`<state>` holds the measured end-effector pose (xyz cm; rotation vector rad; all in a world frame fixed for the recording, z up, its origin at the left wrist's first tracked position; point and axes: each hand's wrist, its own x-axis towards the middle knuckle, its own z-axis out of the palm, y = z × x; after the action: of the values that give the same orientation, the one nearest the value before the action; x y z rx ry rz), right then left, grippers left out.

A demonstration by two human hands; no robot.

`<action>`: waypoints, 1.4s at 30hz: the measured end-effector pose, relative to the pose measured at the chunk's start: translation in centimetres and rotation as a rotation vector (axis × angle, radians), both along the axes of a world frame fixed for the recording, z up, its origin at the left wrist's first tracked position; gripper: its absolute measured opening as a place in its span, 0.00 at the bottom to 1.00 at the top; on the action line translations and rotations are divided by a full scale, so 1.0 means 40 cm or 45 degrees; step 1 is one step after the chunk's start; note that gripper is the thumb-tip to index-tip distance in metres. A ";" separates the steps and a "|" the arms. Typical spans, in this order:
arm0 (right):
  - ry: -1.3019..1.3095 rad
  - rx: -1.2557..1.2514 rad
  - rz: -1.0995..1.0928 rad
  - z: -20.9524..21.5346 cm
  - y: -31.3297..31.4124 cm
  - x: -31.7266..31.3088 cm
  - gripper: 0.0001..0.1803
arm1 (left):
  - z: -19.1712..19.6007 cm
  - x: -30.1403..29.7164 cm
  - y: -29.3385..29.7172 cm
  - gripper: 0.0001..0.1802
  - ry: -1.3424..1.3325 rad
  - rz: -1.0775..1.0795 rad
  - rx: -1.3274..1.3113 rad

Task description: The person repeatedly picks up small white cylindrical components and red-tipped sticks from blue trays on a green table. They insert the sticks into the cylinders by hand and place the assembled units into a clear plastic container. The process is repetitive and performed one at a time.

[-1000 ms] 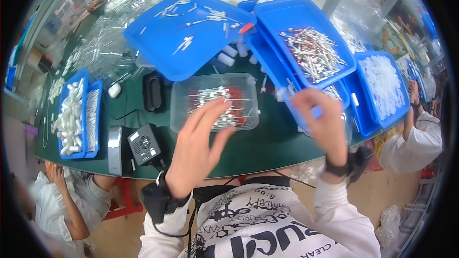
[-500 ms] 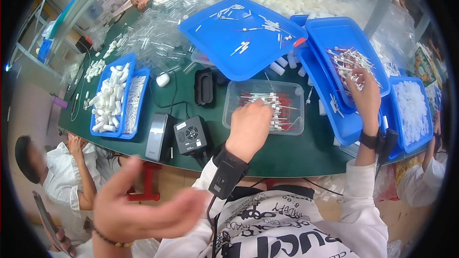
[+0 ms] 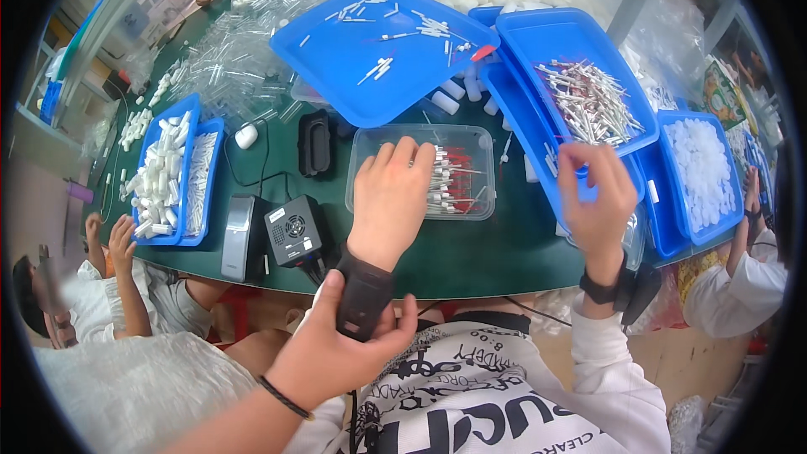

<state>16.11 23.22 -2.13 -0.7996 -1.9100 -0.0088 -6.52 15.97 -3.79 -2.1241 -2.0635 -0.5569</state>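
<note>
My left hand (image 3: 391,197) is over the left part of a clear plastic box (image 3: 361,176) holding white sticks with red thin ends (image 3: 454,181). Its fingers curl downward, and whatever the tips hold is hidden. Another person's hand (image 3: 336,361), reaching in from below, is around the black device (image 3: 363,298) strapped to my left wrist. By the lower edge of the upper blue tray (image 3: 622,59) is my right hand (image 3: 601,202), thumb and forefinger pinched together; anything between them is too small to make out. That tray carries a heap of the same white sticks (image 3: 588,101).
A large blue tray (image 3: 361,59) with scattered sticks overhangs the clear box. Blue trays of white cylinders (image 3: 164,168) stand left, one of white pieces (image 3: 706,168) right. A black boxy device (image 3: 294,231) and cables lie left. Co-workers sit on both sides.
My right hand has drawn back from the stick heap toward me. The other person's hand has moved onto my left wrist device. The whole view has shifted slightly.
</note>
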 end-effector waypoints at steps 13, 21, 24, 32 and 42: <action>-0.114 -0.134 0.479 -0.082 -0.147 -0.103 0.10 | 0.011 0.016 0.015 0.11 0.377 -0.081 0.295; 0.222 -1.021 0.802 -0.112 -0.237 -0.122 0.09 | 0.065 -0.001 0.007 0.10 0.505 -0.089 0.215; 0.450 -1.334 1.012 -0.102 -0.243 -0.130 0.17 | 0.046 -0.003 0.007 0.11 0.547 -0.141 0.215; 0.217 -1.635 1.057 -0.087 -0.244 -0.164 0.31 | 0.050 -0.010 0.007 0.10 0.347 -0.135 0.256; 0.447 -1.865 1.391 -0.182 -0.199 -0.213 0.26 | 0.055 0.020 0.026 0.07 -0.582 -0.199 0.340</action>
<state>7.58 15.25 -9.39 -0.4092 -1.5388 2.1854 -5.70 17.01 -1.58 -2.1542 -1.8807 -1.3676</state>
